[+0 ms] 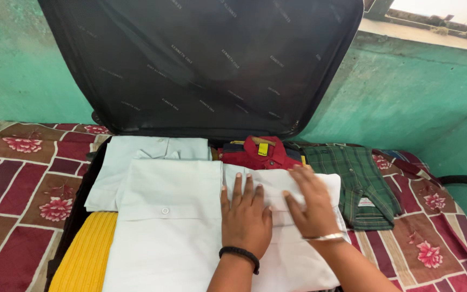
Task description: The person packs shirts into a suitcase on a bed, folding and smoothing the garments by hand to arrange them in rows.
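A folded white garment [168, 232] with a button lies on top of the clothes in an open black suitcase [206, 59]. My left hand [246, 213], with a black band on the wrist, rests flat on its right half, fingers spread. My right hand [313, 203], wearing a silver bangle, presses on the garment's right edge, fingers curled over a fold. Under the garment lie a pale blue shirt [136, 154], a yellow knitted item [85, 254] and a red shirt [258, 154].
A folded green plaid shirt [360, 184] lies to the right of the suitcase on a maroon bedspread [17, 189] with flower squares. The upright suitcase lid leans against a green wall [406, 92]. A window ledge runs at top right.
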